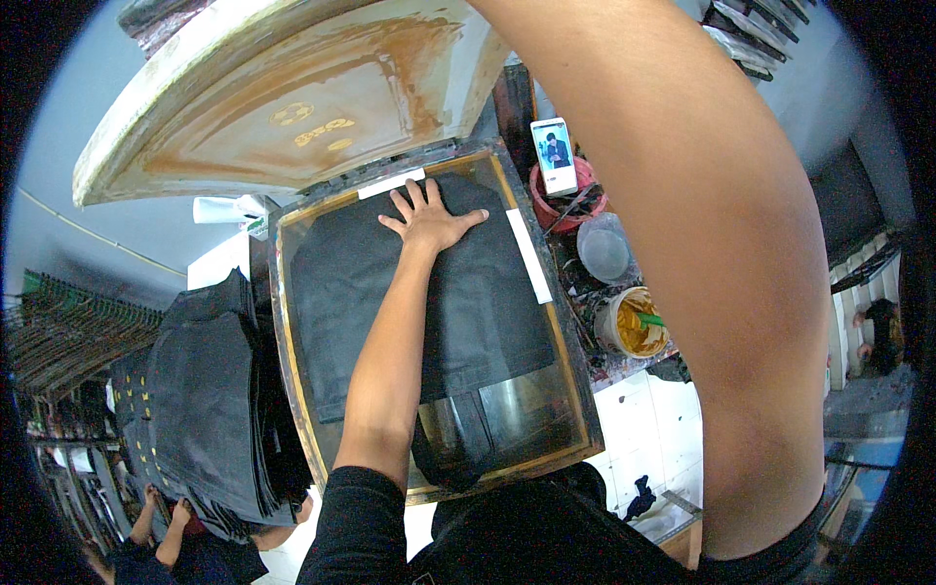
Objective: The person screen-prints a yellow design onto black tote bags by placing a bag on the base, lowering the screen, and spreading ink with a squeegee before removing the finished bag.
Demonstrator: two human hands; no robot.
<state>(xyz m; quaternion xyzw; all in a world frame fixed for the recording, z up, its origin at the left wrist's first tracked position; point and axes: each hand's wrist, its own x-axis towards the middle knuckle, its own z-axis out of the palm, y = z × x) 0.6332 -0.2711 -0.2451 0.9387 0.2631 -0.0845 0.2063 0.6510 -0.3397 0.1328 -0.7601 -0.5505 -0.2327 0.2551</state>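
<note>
My left hand (426,222) lies flat with fingers spread on a black fabric bag (487,312). The bag is laid out on a glassy board with a wooden rim (577,390), its black strap (450,453) hanging toward me. White strips (529,255) mark the board's far and right sides. Above the far side a screen-printing frame (107,156) is tilted up, its mesh smeared brown with a small yellow design. My right forearm crosses the upper right and leaves the picture at the top, close to the raised screen; the right hand itself is out of sight.
Right of the board stand a tub of yellow-orange ink (639,336) with a green-handled tool, a translucent lidded container (603,248), and a phone (554,156) against a pink bucket (591,187). At left hangs a pile of black bags (200,400); another person's hands (166,512) are below it.
</note>
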